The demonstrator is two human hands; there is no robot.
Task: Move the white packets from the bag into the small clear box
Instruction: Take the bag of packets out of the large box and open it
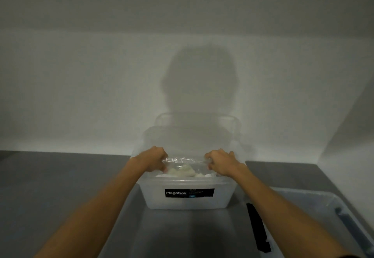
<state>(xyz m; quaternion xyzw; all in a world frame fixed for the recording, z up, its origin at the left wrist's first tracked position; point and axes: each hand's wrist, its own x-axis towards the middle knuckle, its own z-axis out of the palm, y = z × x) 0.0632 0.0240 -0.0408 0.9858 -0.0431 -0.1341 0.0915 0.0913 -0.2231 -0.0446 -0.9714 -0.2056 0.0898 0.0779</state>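
both bare forearms reach from the near corners toward far centre. left hand (155, 159): knuckles up, fingers curled, gripping the left end of the clear bag (185, 160) rim. right hand (220, 164): same grip, right end. hands level, apart.
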